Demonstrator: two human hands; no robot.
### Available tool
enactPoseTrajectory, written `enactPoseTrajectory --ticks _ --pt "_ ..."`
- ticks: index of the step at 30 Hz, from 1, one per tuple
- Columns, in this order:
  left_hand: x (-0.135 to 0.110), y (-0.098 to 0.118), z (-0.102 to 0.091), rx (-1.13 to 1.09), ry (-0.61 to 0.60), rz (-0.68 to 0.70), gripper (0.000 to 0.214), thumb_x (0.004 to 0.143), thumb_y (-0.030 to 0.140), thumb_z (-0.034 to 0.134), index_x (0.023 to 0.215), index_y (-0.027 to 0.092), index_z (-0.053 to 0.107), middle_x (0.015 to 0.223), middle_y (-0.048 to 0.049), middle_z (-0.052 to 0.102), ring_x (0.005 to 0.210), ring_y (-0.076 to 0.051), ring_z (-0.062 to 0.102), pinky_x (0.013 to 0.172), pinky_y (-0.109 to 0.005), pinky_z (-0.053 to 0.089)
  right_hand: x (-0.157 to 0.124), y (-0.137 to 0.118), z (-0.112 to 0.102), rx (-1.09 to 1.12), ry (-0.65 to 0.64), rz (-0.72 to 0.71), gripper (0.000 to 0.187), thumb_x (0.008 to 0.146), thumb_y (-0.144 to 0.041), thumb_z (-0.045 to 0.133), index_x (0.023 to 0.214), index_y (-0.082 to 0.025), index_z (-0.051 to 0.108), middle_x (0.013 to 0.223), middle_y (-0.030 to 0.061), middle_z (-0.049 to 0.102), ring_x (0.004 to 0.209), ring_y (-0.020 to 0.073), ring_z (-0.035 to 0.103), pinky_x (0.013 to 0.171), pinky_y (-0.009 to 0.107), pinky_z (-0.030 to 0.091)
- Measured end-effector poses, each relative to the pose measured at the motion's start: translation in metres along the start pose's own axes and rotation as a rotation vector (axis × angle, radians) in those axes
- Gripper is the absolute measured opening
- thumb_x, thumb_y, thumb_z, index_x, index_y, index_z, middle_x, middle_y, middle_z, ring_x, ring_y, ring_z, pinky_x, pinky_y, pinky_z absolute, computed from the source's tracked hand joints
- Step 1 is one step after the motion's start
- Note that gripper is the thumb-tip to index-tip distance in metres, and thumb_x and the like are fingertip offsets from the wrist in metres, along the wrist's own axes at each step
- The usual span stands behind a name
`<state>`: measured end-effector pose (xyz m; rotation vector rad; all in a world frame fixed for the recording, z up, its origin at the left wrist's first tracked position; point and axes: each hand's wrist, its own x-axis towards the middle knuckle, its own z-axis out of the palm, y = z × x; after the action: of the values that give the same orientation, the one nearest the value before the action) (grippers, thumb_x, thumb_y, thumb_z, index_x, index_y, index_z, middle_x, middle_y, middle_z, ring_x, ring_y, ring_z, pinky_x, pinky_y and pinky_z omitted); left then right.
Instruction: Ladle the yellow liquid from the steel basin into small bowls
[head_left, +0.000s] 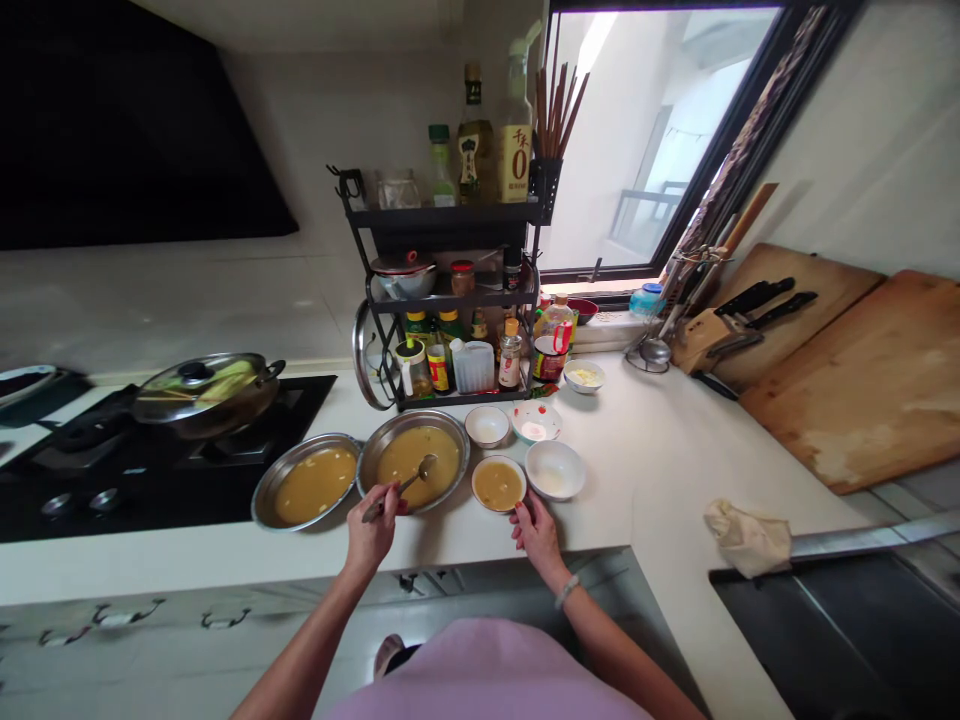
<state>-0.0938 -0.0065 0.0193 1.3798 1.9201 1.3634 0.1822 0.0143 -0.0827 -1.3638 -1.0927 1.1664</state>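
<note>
My left hand (373,528) is closed round the handle of a metal spoon (409,481), whose bowl hangs over a round steel pan of yellow-brown liquid (413,458). A second steel pan with the same liquid (306,481) sits just left of it. My right hand (535,530) rests on the counter edge, fingertips touching the near side of a small bowl of yellow liquid (498,484); its fingers look loosely curled. An empty white bowl (555,468) stands right of that.
Behind are two small bowls (487,425), a patterned dish (536,420) and a black spice rack with bottles (450,290). A lidded wok (206,390) sits on the black hob at left. Knife block (705,335), cutting boards (870,380), a cloth (748,537) and the sink lie right.
</note>
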Motion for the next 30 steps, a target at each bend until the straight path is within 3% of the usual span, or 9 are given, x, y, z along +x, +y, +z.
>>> enactPoseTrajectory --ticks 3,6,10,21,30 --pt "0.005 -0.001 -0.001 -0.087 0.061 -0.217 0.027 0.077 0.039 0.054 0.084 0.016 0.067 0.057 -0.0066 0.071 0.063 -0.026 0.072 0.063 -0.034 0.056 0.000 -0.001 0.000 0.005 -0.005 -0.008 0.073 0.080 -0.060 0.053 0.130 -0.008 0.049 0.062 -0.0011 0.059 0.041 0.0104 0.053 0.031 0.018 0.041" --pt "0.012 -0.001 -0.003 -0.250 0.123 -0.330 0.023 0.075 0.034 0.055 0.082 0.015 0.066 0.056 -0.0067 0.070 0.061 -0.026 0.071 0.064 -0.037 0.057 -0.001 -0.003 -0.001 0.011 -0.007 -0.016 0.072 0.080 -0.060 0.054 0.131 -0.009 0.048 0.062 -0.0015 0.059 0.041 0.0103 0.053 0.031 0.018 0.041" --pt "0.017 0.003 -0.007 -0.446 0.203 -0.358 0.016 0.071 0.030 0.059 0.076 0.015 0.064 0.057 -0.0050 0.069 0.057 -0.025 0.070 0.063 -0.037 0.058 -0.001 -0.004 -0.001 -0.001 -0.006 -0.007 0.071 0.080 -0.058 0.054 0.130 -0.008 0.049 0.063 -0.0007 0.060 0.040 0.0101 0.052 0.031 0.019 0.041" --pt "0.021 0.012 -0.016 -0.558 0.224 -0.393 0.021 0.066 0.032 0.065 0.074 0.012 0.064 0.067 -0.0058 0.070 0.058 -0.019 0.067 0.070 -0.037 0.058 0.000 0.001 -0.001 0.018 -0.017 0.008 0.073 0.079 -0.063 0.053 0.129 -0.010 0.049 0.062 -0.0016 0.059 0.041 0.0099 0.052 0.031 0.018 0.041" --pt "0.013 0.046 -0.007 -0.616 0.149 -0.397 0.023 0.062 0.031 0.067 0.072 0.010 0.065 0.061 -0.0045 0.067 0.054 -0.017 0.065 0.061 -0.032 0.055 -0.001 -0.003 -0.001 -0.006 -0.014 0.006 0.071 0.080 -0.061 0.053 0.128 -0.010 0.050 0.062 -0.0017 0.058 0.041 0.0098 0.052 0.031 0.018 0.041"
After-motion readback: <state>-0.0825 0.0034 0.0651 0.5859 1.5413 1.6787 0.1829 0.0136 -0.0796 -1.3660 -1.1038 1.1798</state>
